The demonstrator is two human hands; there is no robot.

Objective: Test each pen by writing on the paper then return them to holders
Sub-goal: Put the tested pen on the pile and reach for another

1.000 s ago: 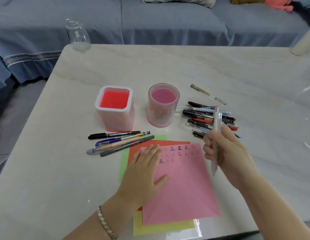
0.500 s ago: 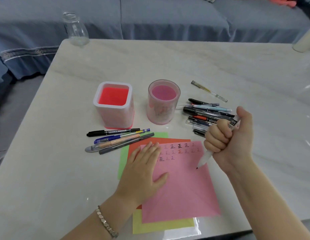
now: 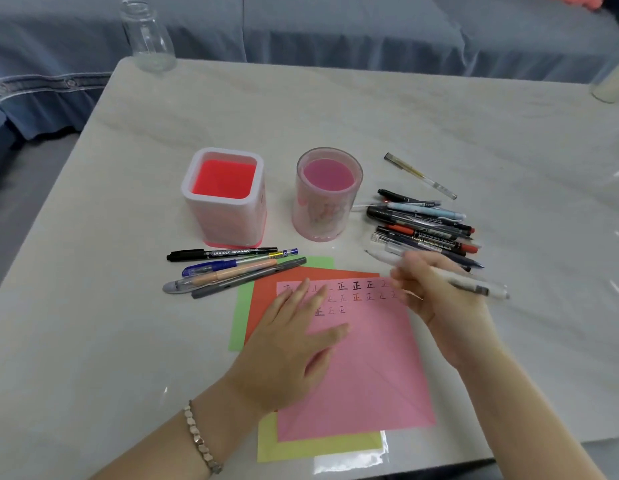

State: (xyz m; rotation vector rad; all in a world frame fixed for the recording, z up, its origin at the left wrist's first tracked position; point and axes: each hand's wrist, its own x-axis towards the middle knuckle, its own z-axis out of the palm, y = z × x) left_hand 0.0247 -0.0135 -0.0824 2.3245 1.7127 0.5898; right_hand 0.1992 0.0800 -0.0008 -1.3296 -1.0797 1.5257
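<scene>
Left hand flat on the pink paper, right hand gripping a white pen; untested pens beyond it, both holders empty

A: Right hand: fist grip from half a second ago is gone. Fingers now wrapped loosely, hand lower and flatter over the top right corner of the pink paper.

B: And the white pen?

A: Was near upright a second ago, then slanted tip-down at the sheet. Now almost level, clip end pointing out to the right, tip toward the pile of pens. Motion-blurred.

B: View?

A: Head tilted down; sofa shows less, table fills more.
</scene>
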